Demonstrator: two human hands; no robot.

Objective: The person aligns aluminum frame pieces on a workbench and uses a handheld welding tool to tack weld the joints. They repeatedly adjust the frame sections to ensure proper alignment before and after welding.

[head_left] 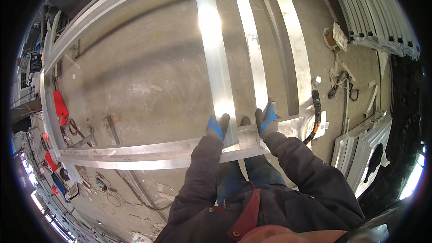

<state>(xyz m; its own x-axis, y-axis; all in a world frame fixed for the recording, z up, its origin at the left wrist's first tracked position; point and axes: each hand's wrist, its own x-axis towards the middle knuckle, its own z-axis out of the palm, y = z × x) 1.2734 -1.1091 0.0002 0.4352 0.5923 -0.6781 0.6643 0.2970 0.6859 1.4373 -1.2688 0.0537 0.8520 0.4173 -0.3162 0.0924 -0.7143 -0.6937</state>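
Both hands wear grey-and-blue gloves and are at the near ends of two long silvery metal beams. My left hand (218, 126) is closed on the left edge of the wide beam (215, 54), its thumb on top and its other fingers partly hidden. My right hand (267, 119) is closed at the end of the narrower beam (254, 54), whose tip the glove covers. Under these ends runs the near rail (144, 149) of a large metal frame. Whether the wide beam's end rests on the rail or just above it I cannot tell.
Another wide beam (294, 40) lies to the right, near a dark cable bundle (317, 112). Stacked metal profiles (373, 9) stand at the far right, more panels (360, 148) nearer. Red clamp-like tools (60, 107) and cables (105, 184) lie at the left.
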